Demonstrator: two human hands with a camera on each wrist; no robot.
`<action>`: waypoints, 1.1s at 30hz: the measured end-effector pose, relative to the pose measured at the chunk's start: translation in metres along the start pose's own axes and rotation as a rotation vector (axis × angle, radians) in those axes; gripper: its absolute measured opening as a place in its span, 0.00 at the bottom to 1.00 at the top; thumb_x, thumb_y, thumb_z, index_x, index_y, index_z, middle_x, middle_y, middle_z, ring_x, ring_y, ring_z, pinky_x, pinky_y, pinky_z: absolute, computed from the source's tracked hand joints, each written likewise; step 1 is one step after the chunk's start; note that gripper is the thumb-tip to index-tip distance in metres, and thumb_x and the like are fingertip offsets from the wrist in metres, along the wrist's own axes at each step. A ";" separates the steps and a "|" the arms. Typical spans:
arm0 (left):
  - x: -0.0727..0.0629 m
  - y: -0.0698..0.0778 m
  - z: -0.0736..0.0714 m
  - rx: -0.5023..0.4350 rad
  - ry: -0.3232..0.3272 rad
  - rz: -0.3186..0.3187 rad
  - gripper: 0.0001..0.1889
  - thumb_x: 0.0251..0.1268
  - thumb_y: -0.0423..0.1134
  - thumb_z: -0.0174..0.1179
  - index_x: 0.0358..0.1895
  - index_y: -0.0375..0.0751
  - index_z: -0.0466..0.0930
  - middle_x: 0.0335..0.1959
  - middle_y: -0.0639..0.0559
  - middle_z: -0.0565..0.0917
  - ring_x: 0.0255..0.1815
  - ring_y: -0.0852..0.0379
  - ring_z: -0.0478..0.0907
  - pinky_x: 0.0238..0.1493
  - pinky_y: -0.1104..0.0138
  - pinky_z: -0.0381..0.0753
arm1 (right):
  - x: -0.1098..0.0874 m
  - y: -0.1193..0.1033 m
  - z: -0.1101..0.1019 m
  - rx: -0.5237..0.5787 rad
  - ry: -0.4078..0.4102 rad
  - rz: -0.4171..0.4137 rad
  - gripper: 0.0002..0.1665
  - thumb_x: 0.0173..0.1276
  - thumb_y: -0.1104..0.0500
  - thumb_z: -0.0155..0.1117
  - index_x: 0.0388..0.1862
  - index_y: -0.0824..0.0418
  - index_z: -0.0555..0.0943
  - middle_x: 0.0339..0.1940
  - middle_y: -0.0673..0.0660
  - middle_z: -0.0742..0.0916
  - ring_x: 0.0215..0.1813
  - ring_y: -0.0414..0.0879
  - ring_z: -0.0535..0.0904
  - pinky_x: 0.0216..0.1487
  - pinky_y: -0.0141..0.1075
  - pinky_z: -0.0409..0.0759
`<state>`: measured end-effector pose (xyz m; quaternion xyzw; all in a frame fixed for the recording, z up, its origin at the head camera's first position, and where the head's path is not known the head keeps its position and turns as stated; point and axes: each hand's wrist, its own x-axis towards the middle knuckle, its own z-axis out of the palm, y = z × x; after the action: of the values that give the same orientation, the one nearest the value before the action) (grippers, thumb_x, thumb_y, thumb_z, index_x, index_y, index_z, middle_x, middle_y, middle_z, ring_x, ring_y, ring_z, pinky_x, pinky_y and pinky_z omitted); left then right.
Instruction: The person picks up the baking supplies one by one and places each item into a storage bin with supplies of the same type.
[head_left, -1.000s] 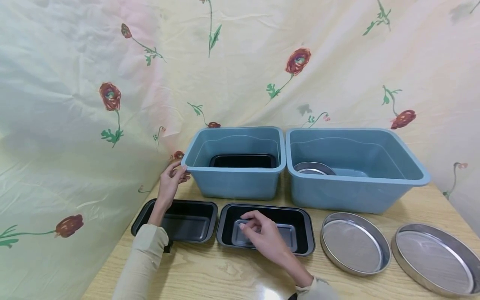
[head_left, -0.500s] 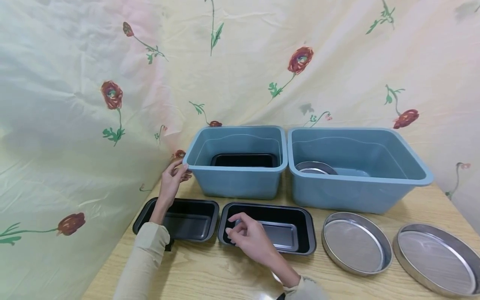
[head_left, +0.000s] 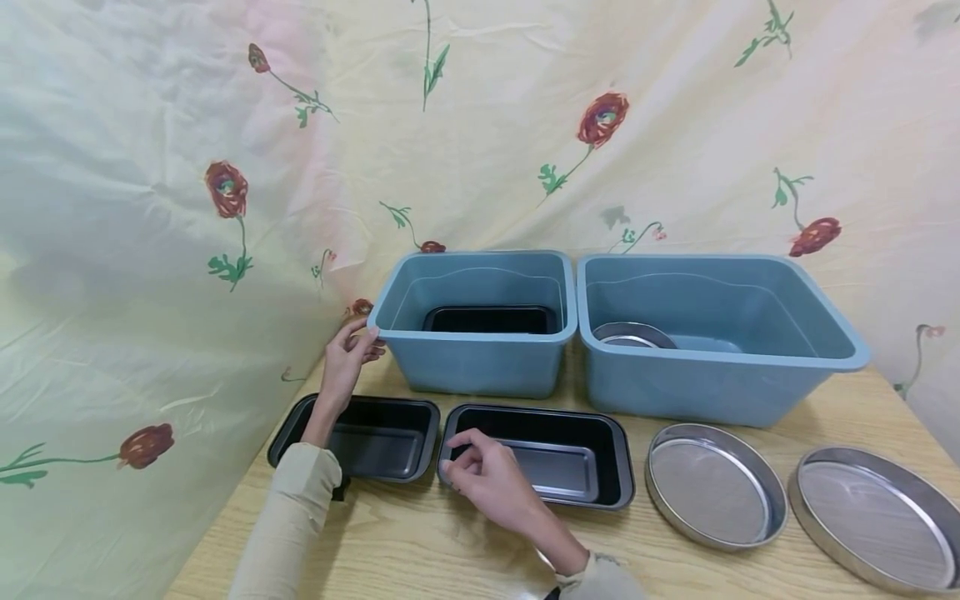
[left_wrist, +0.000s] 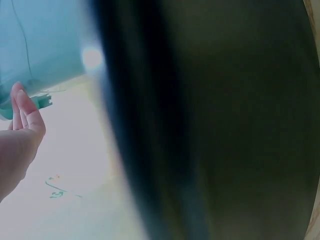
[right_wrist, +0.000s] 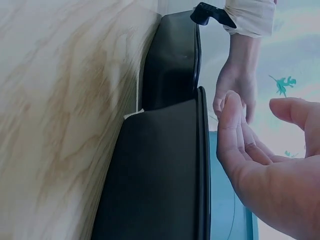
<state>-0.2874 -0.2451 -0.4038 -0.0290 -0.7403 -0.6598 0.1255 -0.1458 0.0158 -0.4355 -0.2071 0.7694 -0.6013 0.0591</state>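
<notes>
Along the back edge of the table (head_left: 420, 546), two blue bins stand side by side. The left bin (head_left: 472, 365) holds a black rectangular pan (head_left: 487, 320); the right bin (head_left: 697, 390) holds a round metal tin (head_left: 633, 332) toward its front-left corner. In front of them, a left loaf pan (head_left: 382, 450) sits by the table's left edge, then a right loaf pan (head_left: 562, 471), a first shallow tin (head_left: 716, 487) and, farthest right, a second shallow tin (head_left: 873, 521). The hands are apart. The left hand (head_left: 345, 362) touches the left bin's front-left corner; whether it pinches the rim cannot be told. The right hand (head_left: 491, 483) is over the right loaf pan's left end, thumb and index finger parted. The right wrist view reveals the loaf pans' black outer sides, hidden from above, and a black device (right_wrist: 209, 13) at the left sleeve (right_wrist: 250, 17). A blurred dark surface fills most of the left wrist view.
</notes>
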 end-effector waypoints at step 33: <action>0.001 -0.002 0.001 -0.036 0.003 0.012 0.22 0.80 0.39 0.59 0.67 0.28 0.72 0.33 0.55 0.87 0.32 0.62 0.85 0.43 0.68 0.86 | 0.005 -0.005 0.034 -0.058 -0.019 0.081 0.32 0.72 0.62 0.66 0.69 0.79 0.71 0.10 0.42 0.70 0.14 0.35 0.59 0.36 0.31 0.73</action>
<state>-0.2890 -0.2449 -0.4053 -0.0346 -0.7278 -0.6725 0.1301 -0.1375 -0.0180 -0.4390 -0.1830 0.7938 -0.5739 0.0845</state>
